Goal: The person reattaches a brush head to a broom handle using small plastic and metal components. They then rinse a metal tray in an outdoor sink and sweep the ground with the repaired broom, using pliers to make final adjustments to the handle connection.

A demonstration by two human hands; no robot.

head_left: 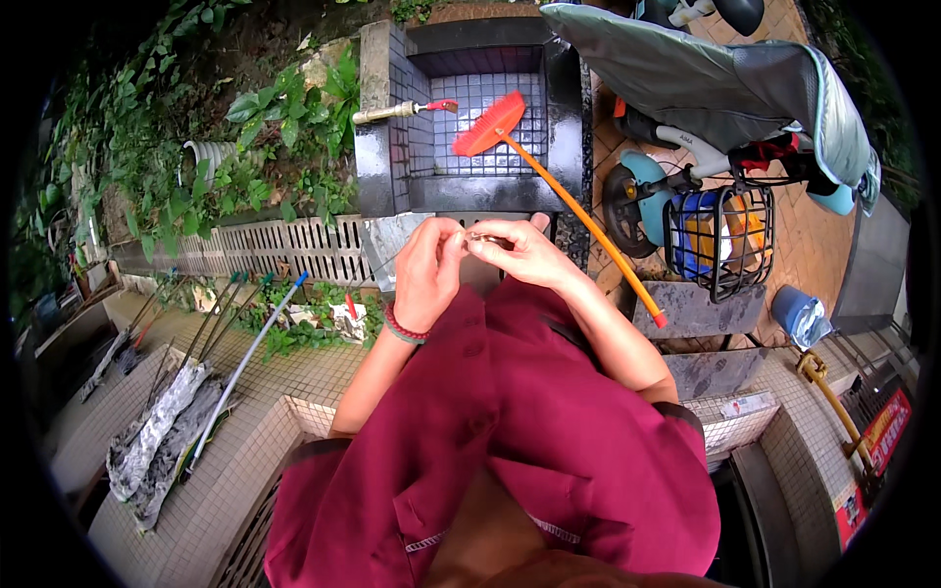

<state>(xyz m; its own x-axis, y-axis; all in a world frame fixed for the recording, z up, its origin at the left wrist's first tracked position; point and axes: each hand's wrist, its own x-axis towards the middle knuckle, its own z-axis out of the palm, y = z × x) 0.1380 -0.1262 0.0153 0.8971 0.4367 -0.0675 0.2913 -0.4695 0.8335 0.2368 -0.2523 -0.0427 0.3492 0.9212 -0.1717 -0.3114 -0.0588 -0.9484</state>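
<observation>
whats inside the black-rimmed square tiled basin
A red fan-shaped broom head and shiny grey tiles show there; a red-handled tap juts over the left side. Whatever lies beneath the broom head is covered.

Maroon shirt [578, 412], dark cuffs [680, 419] (red bracelet [405, 332]).

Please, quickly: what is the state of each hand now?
Left hand: closed, apparently pinching a small object, kind unclear.
Right hand: closed, pinching the same small object.
</observation>
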